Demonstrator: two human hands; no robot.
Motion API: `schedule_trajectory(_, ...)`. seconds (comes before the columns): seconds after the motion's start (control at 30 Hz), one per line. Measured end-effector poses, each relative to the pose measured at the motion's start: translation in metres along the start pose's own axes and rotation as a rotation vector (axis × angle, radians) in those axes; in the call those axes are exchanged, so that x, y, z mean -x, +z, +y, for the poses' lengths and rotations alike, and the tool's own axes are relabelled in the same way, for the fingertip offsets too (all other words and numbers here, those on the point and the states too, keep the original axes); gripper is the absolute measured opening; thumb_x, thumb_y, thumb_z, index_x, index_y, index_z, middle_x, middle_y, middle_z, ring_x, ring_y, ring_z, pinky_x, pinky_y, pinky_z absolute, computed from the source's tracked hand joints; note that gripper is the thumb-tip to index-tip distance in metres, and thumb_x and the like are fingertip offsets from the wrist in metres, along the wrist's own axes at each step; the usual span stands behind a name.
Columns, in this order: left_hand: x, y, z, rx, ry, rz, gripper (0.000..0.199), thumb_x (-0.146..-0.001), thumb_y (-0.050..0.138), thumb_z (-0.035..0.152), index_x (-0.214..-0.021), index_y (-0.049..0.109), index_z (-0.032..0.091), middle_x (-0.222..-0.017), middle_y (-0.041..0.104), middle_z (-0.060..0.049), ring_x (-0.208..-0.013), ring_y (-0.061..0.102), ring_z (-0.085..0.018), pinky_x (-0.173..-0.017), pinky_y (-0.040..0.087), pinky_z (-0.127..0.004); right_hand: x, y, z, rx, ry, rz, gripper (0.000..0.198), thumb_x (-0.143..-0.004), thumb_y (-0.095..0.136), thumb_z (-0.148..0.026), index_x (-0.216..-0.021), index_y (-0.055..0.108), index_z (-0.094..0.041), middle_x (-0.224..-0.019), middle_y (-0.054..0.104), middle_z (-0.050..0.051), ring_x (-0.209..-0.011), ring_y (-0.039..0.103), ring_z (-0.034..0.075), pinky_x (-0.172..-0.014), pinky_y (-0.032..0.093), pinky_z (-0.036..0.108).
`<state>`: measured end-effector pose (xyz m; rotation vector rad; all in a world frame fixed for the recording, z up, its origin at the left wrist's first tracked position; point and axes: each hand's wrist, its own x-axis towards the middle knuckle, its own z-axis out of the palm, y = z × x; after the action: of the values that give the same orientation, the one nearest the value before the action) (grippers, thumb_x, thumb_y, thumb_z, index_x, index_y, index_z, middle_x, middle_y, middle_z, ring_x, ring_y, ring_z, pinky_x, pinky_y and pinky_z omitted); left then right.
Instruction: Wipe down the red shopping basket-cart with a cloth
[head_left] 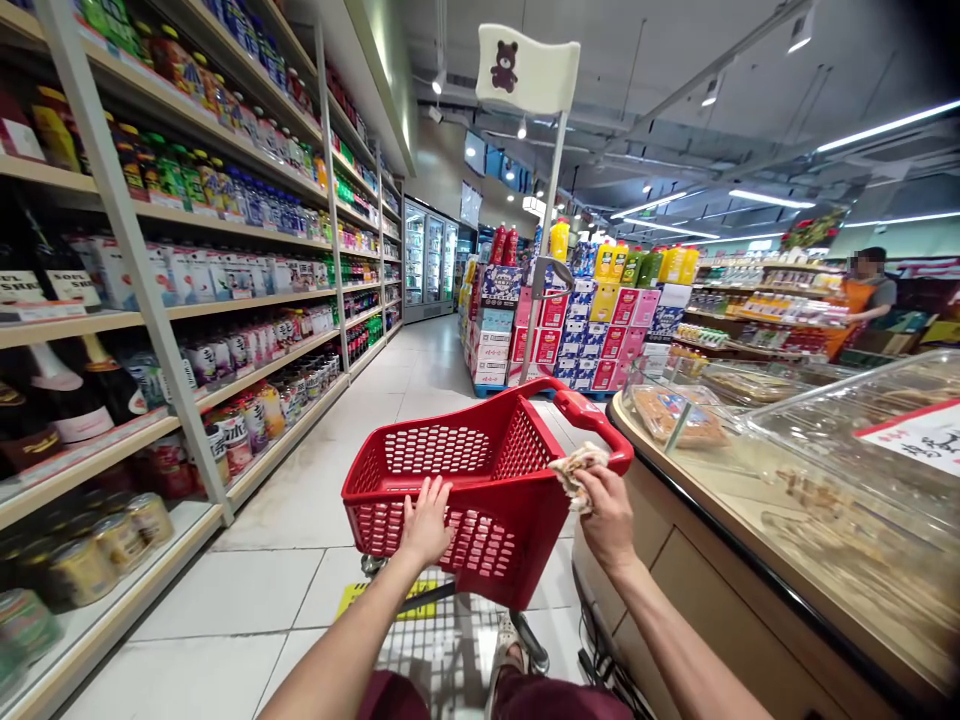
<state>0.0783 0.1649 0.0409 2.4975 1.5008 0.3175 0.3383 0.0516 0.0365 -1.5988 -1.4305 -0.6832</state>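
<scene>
A red plastic shopping cart [480,480] with a perforated basket stands sideways right in front of me. My left hand [427,522] lies on the basket's near rim, its fingers stretched out and nothing in them. In my right hand [606,510] a crumpled, patterned cloth [581,472] is gripped against the corner of the basket beside the red handle [592,422]. The fingers close around the cloth, and part of it hangs on the outside. A pole on the cart carries a cream flag [529,68] with a brown bear.
Shelves of bottles and cans [247,290] line the left. A glass-topped food counter [757,470] stands close on the right, with cables below it. Stacked drink cartons [555,330] are ahead. A person in an orange apron [855,300] is far right. White tiles [277,575] cover the floor.
</scene>
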Motion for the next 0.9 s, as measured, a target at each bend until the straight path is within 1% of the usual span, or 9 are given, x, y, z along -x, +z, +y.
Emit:
schedule_trajectory(0.13, 0.007, -0.004, 0.004, -0.014, 0.012, -0.034, 0.076, -0.061, 0.044, 0.014, -0.134, 0.026, 0.021, -0.146, 0.016, -0.004, -0.134, 0.006, -0.022, -0.104, 0.003, -0.055, 0.037, 0.008, -0.013, -0.048, -0.186, -0.322, 0.027, -0.08, 0.04, -0.017, -0.088, 0.065, -0.024, -0.096, 0.063, 0.003, -0.09, 0.057, 0.017, -0.073, 0.048, 0.027)
schedule_trajectory(0.2, 0.01, -0.005, 0.006, -0.012, 0.017, -0.037, 0.076, -0.061, 0.044, 0.014, -0.134, 0.025, 0.021, -0.146, 0.016, -0.004, -0.134, 0.007, -0.023, -0.103, 0.003, -0.056, 0.044, 0.009, -0.018, -0.036, -0.189, -0.282, 0.026, -0.081, 0.041, -0.019, -0.09, 0.065, -0.023, -0.095, 0.063, 0.004, -0.088, 0.057, 0.017, -0.073, 0.047, 0.028)
schedule_trajectory(0.33, 0.013, -0.006, 0.008, 0.0, 0.028, -0.032, 0.073, -0.063, 0.043, 0.014, -0.134, 0.026, 0.02, -0.146, 0.016, -0.005, -0.134, 0.008, -0.023, -0.103, 0.005, -0.057, 0.021, 0.009, -0.02, -0.007, -0.108, -0.083, 0.029, -0.082, 0.042, -0.023, -0.103, 0.062, -0.02, -0.105, 0.059, 0.009, -0.095, 0.054, 0.021, -0.083, 0.044, 0.036)
schedule_trajectory(0.5, 0.018, -0.008, -0.012, 0.027, 0.067, -0.006, 0.07, -0.065, 0.042, 0.011, -0.133, 0.029, 0.021, -0.144, 0.023, -0.003, -0.133, 0.013, -0.018, -0.106, 0.001, -0.051, 0.038, 0.026, -0.035, -0.103, -0.213, -0.249, 0.028, -0.079, 0.042, -0.013, -0.087, 0.065, -0.024, -0.091, 0.064, 0.003, -0.084, 0.059, 0.015, -0.071, 0.048, 0.025)
schedule_trajectory(0.57, 0.021, -0.008, -0.027, 0.105, 0.024, 0.074, 0.065, -0.066, 0.041, 0.008, -0.13, 0.034, 0.018, -0.142, 0.028, -0.006, -0.133, 0.016, -0.018, -0.107, 0.0, -0.049, 0.046, 0.034, -0.048, -0.183, -0.177, -0.269, 0.03, -0.077, 0.041, -0.012, -0.092, 0.064, -0.025, -0.093, 0.063, 0.004, -0.087, 0.059, 0.016, -0.073, 0.049, 0.026)
schedule_trajectory(0.67, 0.03, -0.006, -0.041, 0.474, -0.119, 0.286, 0.052, -0.07, 0.041, 0.009, -0.122, 0.045, 0.016, -0.138, 0.035, -0.009, -0.13, 0.023, -0.018, -0.108, 0.007, -0.044, 0.032, 0.047, -0.081, -0.4, -0.006, -0.209, 0.033, -0.077, 0.044, -0.016, -0.105, 0.059, -0.021, -0.106, 0.059, 0.008, -0.1, 0.055, 0.019, -0.086, 0.046, 0.034)
schedule_trajectory(0.73, 0.038, -0.002, -0.04, 0.77, -0.186, 0.36, 0.04, -0.074, 0.045, 0.017, -0.114, 0.052, 0.018, -0.129, 0.047, -0.009, -0.123, 0.036, -0.02, -0.104, 0.023, -0.04, 0.019, 0.061, -0.111, -0.599, 0.156, -0.215, 0.038, -0.076, 0.045, -0.018, -0.112, 0.054, -0.019, -0.108, 0.059, 0.008, -0.099, 0.056, 0.019, -0.087, 0.046, 0.035)
schedule_trajectory(0.8, 0.046, 0.004, -0.032, 1.088, -0.214, 0.287, 0.036, -0.076, 0.048, 0.031, -0.11, 0.054, 0.021, -0.114, 0.058, -0.007, -0.107, 0.052, -0.02, -0.091, 0.039, -0.037, 0.014, 0.077, -0.142, -0.777, 0.323, -0.266, 0.044, -0.076, 0.042, -0.019, -0.12, 0.046, -0.018, -0.107, 0.06, 0.009, -0.093, 0.059, 0.018, -0.081, 0.049, 0.032)
schedule_trajectory(0.9, 0.051, 0.011, -0.025, 1.565, -0.297, 0.13, 0.041, -0.068, 0.059, 0.039, -0.105, 0.055, 0.021, -0.097, 0.065, -0.004, -0.084, 0.061, -0.018, -0.071, 0.047, -0.03, 0.025, 0.091, -0.174, -0.861, 0.477, -0.337, 0.049, -0.078, 0.04, -0.022, -0.126, 0.038, -0.014, -0.101, 0.063, 0.011, -0.085, 0.062, 0.018, -0.072, 0.052, 0.031)
